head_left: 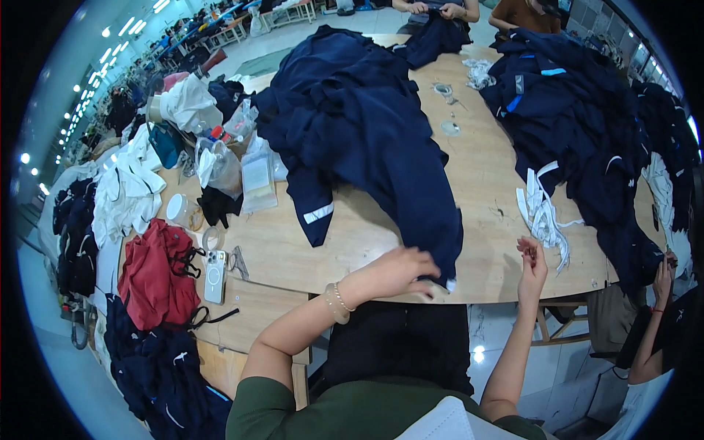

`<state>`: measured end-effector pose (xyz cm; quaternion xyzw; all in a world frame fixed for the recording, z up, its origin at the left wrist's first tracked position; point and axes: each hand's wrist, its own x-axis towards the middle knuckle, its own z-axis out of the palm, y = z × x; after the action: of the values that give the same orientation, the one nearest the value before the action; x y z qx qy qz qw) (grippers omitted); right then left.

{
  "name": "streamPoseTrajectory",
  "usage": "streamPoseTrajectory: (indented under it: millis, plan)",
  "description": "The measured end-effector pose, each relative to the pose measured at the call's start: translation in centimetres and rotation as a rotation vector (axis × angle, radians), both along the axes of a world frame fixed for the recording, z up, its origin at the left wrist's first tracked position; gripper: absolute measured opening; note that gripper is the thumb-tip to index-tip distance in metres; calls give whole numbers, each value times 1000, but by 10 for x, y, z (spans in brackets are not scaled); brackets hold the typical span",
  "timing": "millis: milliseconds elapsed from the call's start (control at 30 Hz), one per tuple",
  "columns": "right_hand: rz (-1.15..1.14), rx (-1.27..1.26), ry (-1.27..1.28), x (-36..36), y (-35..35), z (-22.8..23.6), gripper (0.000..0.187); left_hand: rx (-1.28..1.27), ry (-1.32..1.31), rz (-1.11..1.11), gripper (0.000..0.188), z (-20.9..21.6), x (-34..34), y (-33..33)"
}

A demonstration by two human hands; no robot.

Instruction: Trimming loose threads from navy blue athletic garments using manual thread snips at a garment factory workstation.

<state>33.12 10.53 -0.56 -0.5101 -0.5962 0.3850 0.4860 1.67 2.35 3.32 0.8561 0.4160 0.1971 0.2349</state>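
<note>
A large heap of navy blue garments (359, 110) covers the middle of the table. One navy sleeve (433, 220) hangs from it toward the near table edge, with a small white piece at its end. My left hand (396, 275), with bracelets on its wrist, is over the table edge beside that sleeve end. Its fingers are apart and slightly blurred, and nothing shows in them. Apart from the cloth, to the right, my right hand (533, 264) is raised with its fingers curled in. What they hold, if anything, is too small to tell. White fabric strips (543, 220) lie just beyond it.
At left on the table (271, 249) are a red bag (158, 275), a phone (215, 277), a tape roll (211, 238), plastic bags (218, 169) and white garments (128, 187). More navy garments (579, 125) lie at right. Co-workers' hands (451, 10) show at the far side and right edge.
</note>
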Motion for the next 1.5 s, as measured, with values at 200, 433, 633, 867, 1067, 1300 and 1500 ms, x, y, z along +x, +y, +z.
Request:
streamPoseTrajectory:
  millis: [200, 433, 633, 867, 1067, 1300, 1500]
  plan:
    - [151, -61, -101, -27, -2, -16, 28, 94, -64, 497, 34, -30, -35, -21]
    - [264, -56, -173, -68, -17, 7, 26, 248, 128, 660, 40, -57, -14, -15]
    - [335, 98, -150, -87, -14, 14, 18, 425, -215, 870, 37, -67, 33, 35]
    - [531, 127, -64, -116, 43, 61, 27, -216, -840, 565, 8, -34, 17, 68]
    - [1075, -55, -26, -141, 80, 130, 18, -398, -1007, 125, 12, 96, -31, 38]
    - [1097, -157, -51, -122, 67, 173, 13, -503, -755, 279, 22, 134, -61, 9]
    - [1142, 258, -193, -167, 73, 160, 5, -824, -882, 194, 26, 81, -33, -5]
